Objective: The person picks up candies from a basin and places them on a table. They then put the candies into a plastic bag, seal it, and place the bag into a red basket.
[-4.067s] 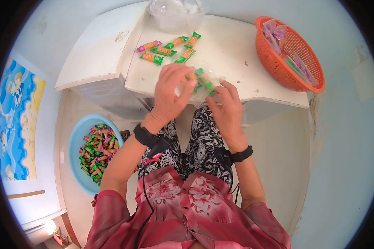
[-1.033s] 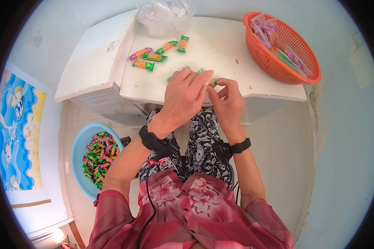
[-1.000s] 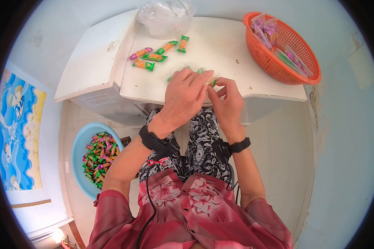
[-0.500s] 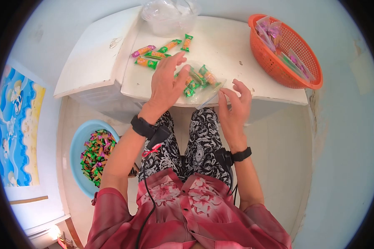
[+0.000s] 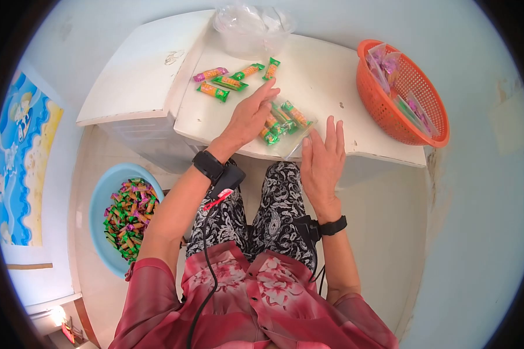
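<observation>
A clear zip bag [image 5: 294,145] with several green-and-orange wrapped snacks [image 5: 285,120] inside lies at the front edge of the white table. My left hand [image 5: 245,121] is beside the bag's left side, fingers stretched out and overlapping the nearest snacks in this view. At the bag's right edge is my right hand [image 5: 323,161], its fingers straight and pointing away from me, thumb side close to the bag's mouth. Beyond my left fingertips lie several loose wrapped snacks, among them a green one [image 5: 213,92] and a purple one [image 5: 211,74].
An orange basket [image 5: 370,107] holding filled bags [image 5: 384,68] stands at the table's right end. At the back is a clear plastic tub [image 5: 247,45] with clear bags in it. A blue basin [image 5: 102,232] full of wrapped snacks sits on the floor at left.
My right fingers have straightened from their curled pose at the bag's edge. My left hand has shifted a little, its fingers now closer together. The camera view has tilted slightly.
</observation>
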The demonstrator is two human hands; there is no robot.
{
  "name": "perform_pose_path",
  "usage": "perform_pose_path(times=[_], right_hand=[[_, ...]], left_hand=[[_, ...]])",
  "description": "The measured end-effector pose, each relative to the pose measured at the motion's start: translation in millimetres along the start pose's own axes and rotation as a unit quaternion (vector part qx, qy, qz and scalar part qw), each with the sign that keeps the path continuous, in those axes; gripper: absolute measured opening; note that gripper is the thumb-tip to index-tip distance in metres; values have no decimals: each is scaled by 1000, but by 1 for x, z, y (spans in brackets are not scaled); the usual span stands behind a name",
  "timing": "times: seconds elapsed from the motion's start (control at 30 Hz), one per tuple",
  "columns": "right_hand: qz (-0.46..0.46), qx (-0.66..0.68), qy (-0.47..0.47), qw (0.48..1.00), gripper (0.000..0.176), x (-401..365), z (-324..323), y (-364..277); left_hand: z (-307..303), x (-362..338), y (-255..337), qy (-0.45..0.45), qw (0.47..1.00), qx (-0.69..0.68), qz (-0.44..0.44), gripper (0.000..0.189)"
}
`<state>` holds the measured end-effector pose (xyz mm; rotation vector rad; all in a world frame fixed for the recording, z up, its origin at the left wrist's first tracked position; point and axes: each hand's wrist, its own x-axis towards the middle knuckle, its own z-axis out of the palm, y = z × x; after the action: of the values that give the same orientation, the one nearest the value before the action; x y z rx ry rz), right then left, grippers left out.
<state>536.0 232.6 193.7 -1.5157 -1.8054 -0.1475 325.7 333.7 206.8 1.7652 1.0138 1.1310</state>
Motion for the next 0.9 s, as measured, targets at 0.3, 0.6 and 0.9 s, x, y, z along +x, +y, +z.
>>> perform_pose_path(times=[0.3, 0.6, 0.9], right_hand=[[-12, -22, -79, 997, 38, 15, 2, 0], [-2, -1, -66, 998, 31, 15, 6, 2], [-38, -5, -35, 999, 26, 29, 27, 3]], left_hand=[[1, -1, -9, -13, 999, 19, 31, 63], [5, 0, -13, 23, 995, 85, 46, 52], [11, -4, -8, 39, 988, 135, 62, 50]])
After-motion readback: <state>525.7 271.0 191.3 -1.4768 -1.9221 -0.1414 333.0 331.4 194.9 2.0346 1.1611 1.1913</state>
